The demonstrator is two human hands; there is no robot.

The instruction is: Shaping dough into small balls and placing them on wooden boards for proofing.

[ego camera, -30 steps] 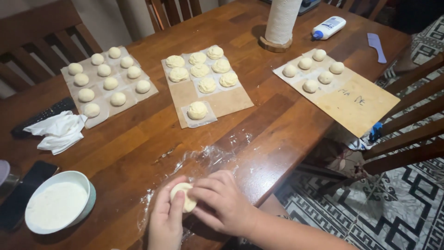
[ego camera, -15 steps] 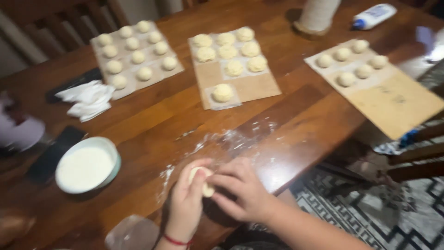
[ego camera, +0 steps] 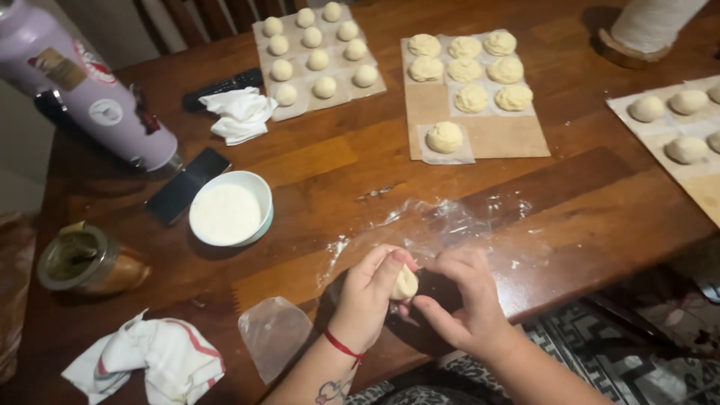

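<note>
Moved since a second ago: view swung left, bringing a lilac bottle (ego camera: 90, 90) and a metal-rimmed cup (ego camera: 82, 262) into sight; dough piece lifted from the desk surface and now pinched up between both hands.

Dough piece (ego camera: 406, 284): small pale lump at the near edge of the desk (ego camera: 337, 161), right of the white bowl, over the floury patch of plastic film (ego camera: 442, 225).

Left hand (ego camera: 367, 296): curled around the dough piece's left side, thumb and fingers grasping it; red thread at the wrist.

Right hand (ego camera: 461, 304): fingers bent in against the dough piece's right side, pinching it; grasp partly hidden by the left hand.

Done, judged from the lay: seven shaped, ruffled pieces on the brown paper sheet (ego camera: 480, 135), beyond and right of the white bowl, one of them sitting alone on its own small square.

Left, by the look: about a dozen plain round balls (ego camera: 319, 45) on the sheet beyond the white bowl; more plain balls (ego camera: 671, 124) far right of it, cut off by the frame edge. Well under half finished, apparently.

White bowl (ego camera: 229, 208): holds white powder, probably flour; dark phone (ego camera: 187, 184) just left, touching or nearly so.

Near the white bowl: loose plastic square (ego camera: 274, 335) toward the person; striped cloth (ego camera: 146, 361) nearer and to the left.
</note>
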